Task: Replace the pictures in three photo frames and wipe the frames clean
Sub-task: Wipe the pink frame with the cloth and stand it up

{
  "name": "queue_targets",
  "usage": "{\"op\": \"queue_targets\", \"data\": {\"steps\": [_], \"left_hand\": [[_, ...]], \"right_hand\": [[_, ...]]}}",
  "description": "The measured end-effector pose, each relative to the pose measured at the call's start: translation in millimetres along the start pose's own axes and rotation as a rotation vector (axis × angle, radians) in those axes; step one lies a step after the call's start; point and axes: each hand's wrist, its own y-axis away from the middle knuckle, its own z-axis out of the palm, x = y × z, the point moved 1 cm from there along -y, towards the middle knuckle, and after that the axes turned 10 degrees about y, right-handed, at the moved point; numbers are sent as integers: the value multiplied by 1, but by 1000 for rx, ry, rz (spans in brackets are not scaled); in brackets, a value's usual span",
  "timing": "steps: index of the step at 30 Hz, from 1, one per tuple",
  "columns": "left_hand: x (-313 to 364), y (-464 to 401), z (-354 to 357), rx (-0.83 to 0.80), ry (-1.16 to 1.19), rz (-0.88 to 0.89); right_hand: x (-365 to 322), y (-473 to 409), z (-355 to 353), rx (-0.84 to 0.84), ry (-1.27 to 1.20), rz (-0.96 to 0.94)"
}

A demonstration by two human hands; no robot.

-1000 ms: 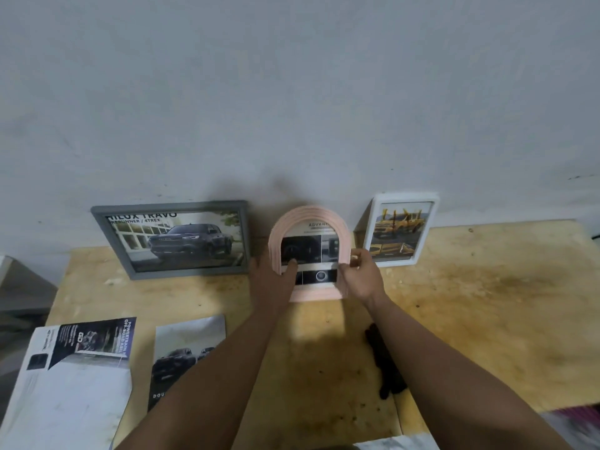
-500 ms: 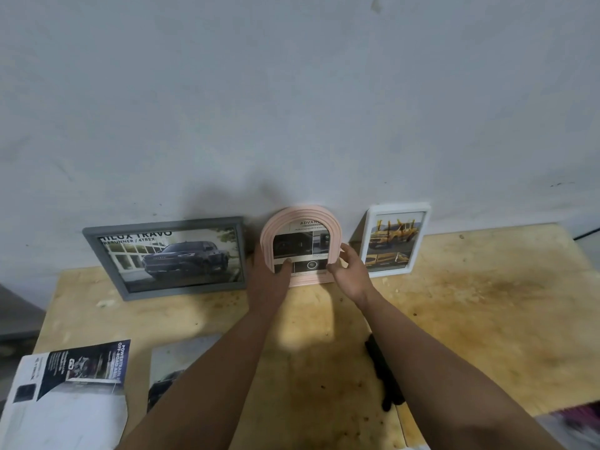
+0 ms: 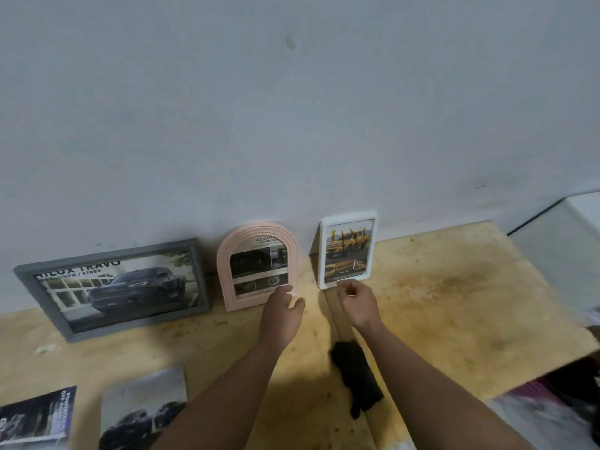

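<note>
The pink arched frame (image 3: pixel 256 264) leaned on the wall, light and probably fragile, best gripped by both side rims; left hand (image 3: pixel 281 311) lay relaxed beside it, right hand (image 3: pixel 357 302) seemingly loosely curled, empty.

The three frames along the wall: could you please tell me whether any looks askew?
The grey frame looks tilted, its left end lower; wide-angle distortion may add to that. The pink arched frame and white frame lean upright.
</note>
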Motion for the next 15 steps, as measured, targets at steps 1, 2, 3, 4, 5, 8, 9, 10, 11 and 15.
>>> {"op": "queue_targets", "data": {"steps": [1, 2, 3, 4, 5, 8, 9, 10, 11, 15], "left_hand": [[7, -3, 11, -51, 28, -16], [15, -5, 21, -85, 52, -28], [22, -9, 32, -99, 64, -37], [29, -14, 44, -106, 61, -43], [35, -19, 55, -105, 59, -48], [46, -41, 87, -68, 80, -90], [45, -50, 96, -45, 109, -105], [45, -56, 104, -16, 135, -104], [43, -63, 112, 21, 154, -96], [42, -71, 133, 168, 193, -75]], "right_hand": [[6, -7, -11, 32, -2, 8], [11, -15, -24, 57, -19, 19], [16, -24, -36, 81, -30, 35], [23, -37, -47, 95, -49, 49], [26, -48, -58, 98, -64, 61], [32, -87, -81, 62, -122, 95], [31, -99, -87, 28, -144, 106], [30, -109, -90, -10, -163, 112], [27, -117, -92, -51, -178, 114], [28, -139, -89, -226, -206, 39]]}}
